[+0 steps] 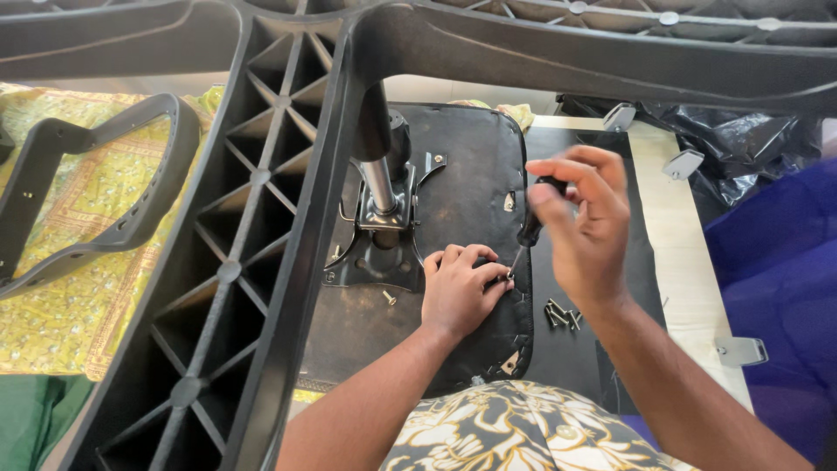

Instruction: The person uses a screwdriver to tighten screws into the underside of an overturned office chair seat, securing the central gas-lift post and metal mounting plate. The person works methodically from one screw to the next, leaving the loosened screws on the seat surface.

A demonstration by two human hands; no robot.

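Note:
My right hand [582,222] grips a black-handled screwdriver [528,228], its tip angled down to the right edge of an upturned black chair seat [471,183]. Next to that tip, my left hand [459,288] rests on the seat with fingers curled, holding something small that I cannot make out. A metal tilt mechanism [377,249] with a chrome gas cylinder [379,185] is fixed at the seat's middle. One loose screw [389,298] lies on the seat by the mechanism.
A black ribbed chair base [253,253] spans the view close to the camera. A black armrest [105,187] lies on a yellow patterned cloth at left. Several screws [562,314] lie on a black mat at right. Black plastic wrap [741,148] sits far right.

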